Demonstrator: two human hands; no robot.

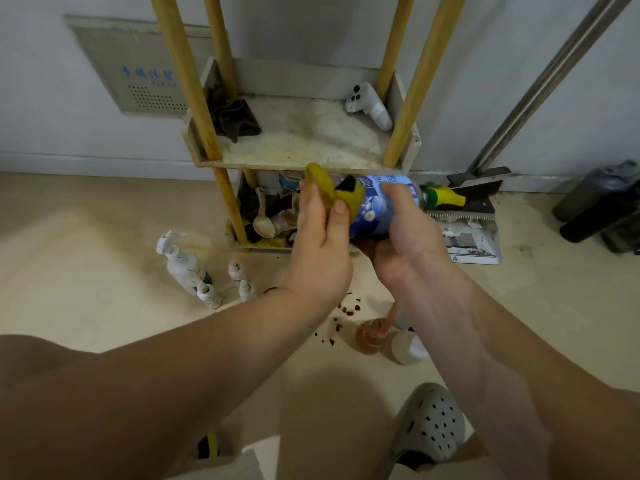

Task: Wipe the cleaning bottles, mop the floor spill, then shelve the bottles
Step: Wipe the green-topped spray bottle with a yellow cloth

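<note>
My right hand (405,244) grips a blue bottle (377,209) with a flower print, held tilted in front of the shelf's lower tier. My left hand (320,237) holds a yellow cloth (332,188) pressed against the bottle's left end. On the floor to the left stand a white pump bottle (180,263) and three small white bottles (239,284). An orange pump bottle (372,336) and a clear bottle (407,346) stand below my right wrist. Dark brown spill spots (346,311) dot the floor between them.
A shelf unit (301,140) with yellow posts holds a dark rag (235,117) and a white spray head (369,105) on its middle tier; the bottom tier is cluttered. A dustpan (467,233), mop handle (554,77) and dark containers (602,209) lie right. My shoe (429,424) is below.
</note>
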